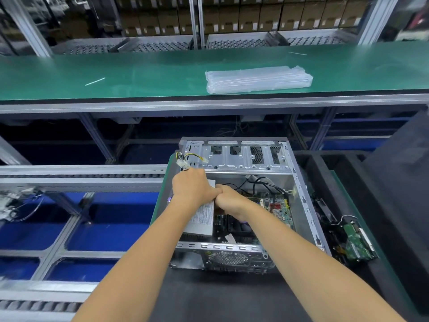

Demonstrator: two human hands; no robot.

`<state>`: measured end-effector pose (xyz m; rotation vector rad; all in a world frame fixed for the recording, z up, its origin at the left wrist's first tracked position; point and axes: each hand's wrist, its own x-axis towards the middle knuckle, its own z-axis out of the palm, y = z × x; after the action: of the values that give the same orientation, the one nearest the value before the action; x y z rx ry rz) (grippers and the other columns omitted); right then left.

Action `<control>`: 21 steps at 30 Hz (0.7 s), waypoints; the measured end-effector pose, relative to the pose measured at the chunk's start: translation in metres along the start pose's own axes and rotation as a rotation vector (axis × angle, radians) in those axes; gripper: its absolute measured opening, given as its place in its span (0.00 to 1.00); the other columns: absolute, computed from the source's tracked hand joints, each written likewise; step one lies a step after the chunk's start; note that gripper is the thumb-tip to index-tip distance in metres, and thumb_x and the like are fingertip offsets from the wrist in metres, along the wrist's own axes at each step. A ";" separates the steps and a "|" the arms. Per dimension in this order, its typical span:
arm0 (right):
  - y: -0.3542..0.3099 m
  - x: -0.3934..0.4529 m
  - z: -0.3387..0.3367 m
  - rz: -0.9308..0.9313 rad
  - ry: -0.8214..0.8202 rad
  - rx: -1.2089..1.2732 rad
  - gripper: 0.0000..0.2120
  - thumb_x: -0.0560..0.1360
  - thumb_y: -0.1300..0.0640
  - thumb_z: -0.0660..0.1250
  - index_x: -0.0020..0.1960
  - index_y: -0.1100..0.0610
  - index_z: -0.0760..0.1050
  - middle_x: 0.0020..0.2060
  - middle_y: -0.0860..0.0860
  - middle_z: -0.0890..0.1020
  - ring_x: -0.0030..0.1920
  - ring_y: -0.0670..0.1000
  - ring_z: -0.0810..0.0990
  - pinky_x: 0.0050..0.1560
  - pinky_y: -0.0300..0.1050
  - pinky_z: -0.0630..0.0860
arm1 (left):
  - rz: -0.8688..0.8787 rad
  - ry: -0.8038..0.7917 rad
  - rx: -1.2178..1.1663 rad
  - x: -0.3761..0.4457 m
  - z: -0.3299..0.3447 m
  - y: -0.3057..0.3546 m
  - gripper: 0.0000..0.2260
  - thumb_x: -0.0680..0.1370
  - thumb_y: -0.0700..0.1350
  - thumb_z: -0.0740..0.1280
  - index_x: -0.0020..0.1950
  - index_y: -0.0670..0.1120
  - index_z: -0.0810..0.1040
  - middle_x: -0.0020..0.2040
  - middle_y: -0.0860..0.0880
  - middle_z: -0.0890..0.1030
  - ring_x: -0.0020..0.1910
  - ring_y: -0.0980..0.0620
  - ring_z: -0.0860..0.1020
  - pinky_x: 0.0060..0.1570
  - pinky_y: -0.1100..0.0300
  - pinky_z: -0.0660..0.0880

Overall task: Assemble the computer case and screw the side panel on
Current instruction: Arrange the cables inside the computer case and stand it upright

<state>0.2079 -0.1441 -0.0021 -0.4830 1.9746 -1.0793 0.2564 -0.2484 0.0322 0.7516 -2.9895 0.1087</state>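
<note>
An open metal computer case (301, 194) lies on its side on a dark mat, its motherboard (276, 206) showing inside. A grey power supply (202, 219) sits along the case's left side. My left hand (192, 188) curls over the far end of the power supply, beside its yellow and black cable bundle with a white connector (182, 162). My right hand (228, 201) is curled in a fist right against the left hand, over the power supply's inner edge; what its fingers hold is hidden. No side panel is visible.
A green conveyor belt (139, 73) runs across the back with a clear plastic packet (257, 79) on it. A roller track (69, 176) lies to the left. A loose green circuit board with wires (355, 242) sits on the mat right of the case.
</note>
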 end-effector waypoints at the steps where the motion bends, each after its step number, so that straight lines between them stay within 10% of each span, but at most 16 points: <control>1: 0.002 0.002 0.000 -0.002 -0.008 0.014 0.20 0.77 0.68 0.51 0.65 0.61 0.71 0.62 0.60 0.78 0.65 0.60 0.75 0.64 0.57 0.76 | -0.007 -0.003 0.006 -0.001 0.001 0.001 0.25 0.69 0.69 0.61 0.37 0.46 0.69 0.30 0.51 0.69 0.33 0.48 0.73 0.31 0.60 0.66; 6: 0.007 0.001 0.004 0.015 -0.052 0.073 0.17 0.74 0.70 0.51 0.53 0.61 0.75 0.50 0.61 0.81 0.44 0.52 0.79 0.34 0.38 0.77 | -0.015 0.018 0.102 -0.007 0.010 0.001 0.26 0.70 0.71 0.58 0.39 0.46 0.71 0.34 0.49 0.72 0.37 0.48 0.70 0.37 0.57 0.65; 10: 0.008 0.006 0.010 0.018 -0.036 -0.027 0.16 0.74 0.69 0.50 0.44 0.57 0.75 0.39 0.53 0.79 0.37 0.47 0.75 0.35 0.38 0.77 | 0.110 0.071 0.182 -0.010 0.024 0.000 0.22 0.75 0.63 0.57 0.44 0.46 0.80 0.43 0.47 0.80 0.48 0.46 0.74 0.52 0.52 0.62; 14: 0.011 0.009 0.006 -0.010 -0.060 -0.092 0.14 0.75 0.69 0.52 0.47 0.62 0.76 0.40 0.54 0.79 0.43 0.53 0.76 0.47 0.50 0.76 | 0.256 0.040 0.148 -0.013 0.034 0.005 0.12 0.80 0.48 0.56 0.49 0.44 0.78 0.47 0.46 0.80 0.47 0.46 0.76 0.47 0.55 0.63; 21: 0.008 0.018 -0.002 -0.042 -0.014 -0.193 0.14 0.72 0.71 0.53 0.35 0.57 0.70 0.32 0.54 0.74 0.37 0.52 0.70 0.39 0.48 0.68 | 0.251 -0.012 -0.163 -0.009 0.033 0.001 0.12 0.80 0.46 0.55 0.47 0.41 0.74 0.48 0.42 0.79 0.48 0.42 0.75 0.50 0.52 0.64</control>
<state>0.1959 -0.1508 -0.0165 -0.6353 2.0744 -0.9120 0.2624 -0.2463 -0.0018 0.3607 -3.0423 -0.1288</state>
